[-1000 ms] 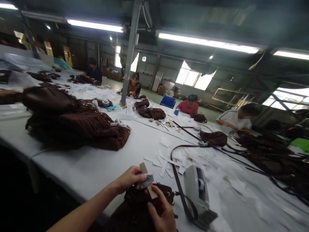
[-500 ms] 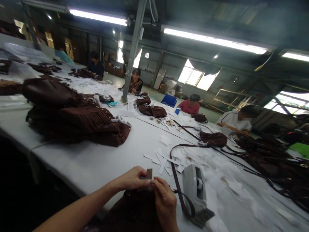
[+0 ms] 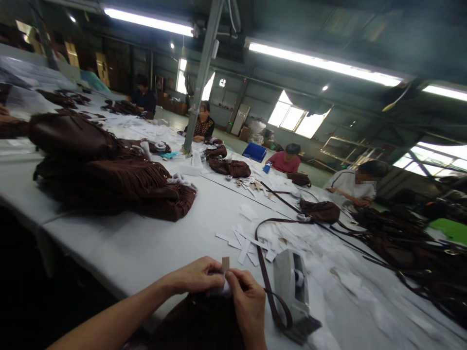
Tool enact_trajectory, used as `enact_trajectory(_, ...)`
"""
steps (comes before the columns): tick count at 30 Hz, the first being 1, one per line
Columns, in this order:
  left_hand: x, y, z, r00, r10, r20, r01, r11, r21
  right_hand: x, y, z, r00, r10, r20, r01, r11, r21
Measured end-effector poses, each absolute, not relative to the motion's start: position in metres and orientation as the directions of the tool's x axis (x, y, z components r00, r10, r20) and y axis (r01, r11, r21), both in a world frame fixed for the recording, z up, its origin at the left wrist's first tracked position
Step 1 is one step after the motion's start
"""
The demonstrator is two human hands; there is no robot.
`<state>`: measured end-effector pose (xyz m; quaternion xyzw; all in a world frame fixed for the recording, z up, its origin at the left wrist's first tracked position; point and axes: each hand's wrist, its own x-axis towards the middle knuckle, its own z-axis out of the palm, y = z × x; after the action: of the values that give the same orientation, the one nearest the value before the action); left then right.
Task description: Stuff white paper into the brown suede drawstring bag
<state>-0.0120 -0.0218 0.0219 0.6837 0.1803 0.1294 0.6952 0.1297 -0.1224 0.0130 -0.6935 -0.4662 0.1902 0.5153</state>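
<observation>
Where hands [image 3: 222, 287] meet: small tan strip [image 3: 225, 264]

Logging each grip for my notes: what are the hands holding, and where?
Both hands, left hand and right hand, pinch a small tan card strip at its lower end.

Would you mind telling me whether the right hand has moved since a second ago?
Yes. The right hand has risen from low on the brown bag to meet the left hand at the small card, beside the tape dispenser.
</observation>
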Motion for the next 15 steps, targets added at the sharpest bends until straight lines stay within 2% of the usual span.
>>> enact_trajectory(2, -0.010, -0.022, 0.020, 0.887, 0.456, -0.076, 0.063, 0.042, 0.997, 0.130, -0.122, 0.005, 0.567, 0.800, 0.196, 0.417, -0.074, -0.906)
enact_trajectory(4, -0.008, -0.022, 0.018, 0.868, 0.489, -0.081, 0.058, 0.062, 0.996, 0.130, -0.124, -0.004, 0.570, 0.774, 0.277, 0.485, -0.045, -0.873)
enact_trajectory(7, -0.008, -0.019, 0.018, 0.852, 0.515, -0.096, 0.052, 0.099, 0.994, 0.133, -0.128, -0.014, 0.306, 0.804, 0.510, 0.727, 0.148, -0.670)
enact_trajectory(10, -0.008, -0.017, 0.018, 0.849, 0.517, -0.111, 0.050, 0.130, 0.990, 0.138, -0.131, -0.017, 0.071, 0.802, 0.593, 0.839, 0.274, -0.470)
enact_trajectory(12, -0.007, -0.016, 0.018, 0.845, 0.521, -0.121, 0.047, 0.154, 0.987, 0.141, -0.131, -0.016, 0.027, 0.800, 0.600, 0.862, 0.285, -0.418)
enact_trajectory(15, -0.002, -0.015, 0.013, 0.814, 0.558, -0.161, 0.051, 0.208, 0.977, 0.144, -0.128, -0.014, 0.000, 0.819, 0.574, 0.866, 0.287, -0.410)
